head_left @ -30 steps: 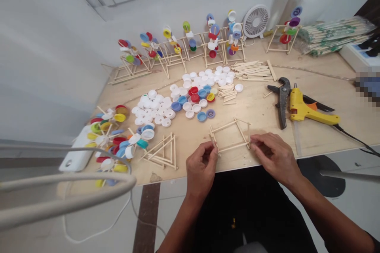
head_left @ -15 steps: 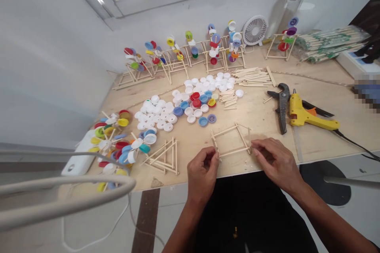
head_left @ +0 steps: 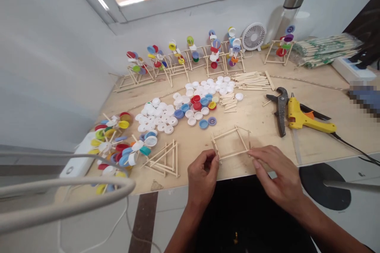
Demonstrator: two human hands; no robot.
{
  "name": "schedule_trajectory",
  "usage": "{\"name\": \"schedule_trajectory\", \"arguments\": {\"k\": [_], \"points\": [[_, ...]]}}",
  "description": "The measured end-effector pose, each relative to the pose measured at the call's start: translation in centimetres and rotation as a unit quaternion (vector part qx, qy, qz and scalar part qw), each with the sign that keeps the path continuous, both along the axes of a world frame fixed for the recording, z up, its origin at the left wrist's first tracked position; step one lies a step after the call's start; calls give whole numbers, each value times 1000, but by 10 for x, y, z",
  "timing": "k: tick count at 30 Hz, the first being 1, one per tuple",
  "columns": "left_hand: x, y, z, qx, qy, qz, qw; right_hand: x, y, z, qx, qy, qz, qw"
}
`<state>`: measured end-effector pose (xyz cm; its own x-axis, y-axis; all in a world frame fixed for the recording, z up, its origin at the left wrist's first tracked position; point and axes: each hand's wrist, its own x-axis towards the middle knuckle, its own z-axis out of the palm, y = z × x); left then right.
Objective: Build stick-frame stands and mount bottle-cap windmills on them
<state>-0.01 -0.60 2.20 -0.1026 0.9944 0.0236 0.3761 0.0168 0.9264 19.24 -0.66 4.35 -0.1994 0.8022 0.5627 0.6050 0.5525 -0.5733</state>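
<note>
Frame: rectangular stick frame (head_left: 230, 143), lying flat on plywood board (head_left: 261, 130), near the front edge, between the hands.

Left hand (head_left: 202, 178): closed grip. Fingers curled, thumb and fingertips pinching the frame's left corner sticks.

Right hand (head_left: 276, 172): open, fingers extended and spread a little, no grip. Fingertips at the frame's right end; cannot tell if touching or just beside it.

Left of frame: triangular stick frame (head_left: 162, 162), apart from the left hand, beside a heap of cap-and-stick pinwheels (head_left: 111, 146).

Right of frame: pliers (head_left: 280, 110) and yellow glue gun (head_left: 308, 120), both lying on the board, near the right hand but not touched.

Ahead: white caps (head_left: 157, 116) and mixed caps (head_left: 196, 106) in loose piles, short sticks (head_left: 228, 102) beside them, longer sticks (head_left: 252, 81) further back.

Back edge: finished cap models (head_left: 178, 57) in a row along the wall, small fan (head_left: 253, 36), glass bottle (head_left: 289, 12), bagged sticks (head_left: 325, 51), power strip (head_left: 352, 69).
</note>
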Motion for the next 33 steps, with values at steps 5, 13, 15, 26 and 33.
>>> {"name": "schedule_trajectory", "arguments": {"k": [5, 13, 15, 26, 33], "points": [[0, -1, -1, 0, -19, -10, 1000, -29, 0, 0, -23, -13, 69, 997], [-3, -2, 0, 11, -27, -16, 999, -55, 5, -7, -28, -18, 86, 996], [-3, -2, -1, 11, -25, -16, 999, -56, 7, -9, -28, -22, 86, 996], [-5, -1, -3, 11, -30, -19, 999, -59, 7, -16, -28, -29, 83, 996], [-7, -3, -1, 7, -55, -6, 998, -61, 7, -13, -29, -17, 88, 996]]}}
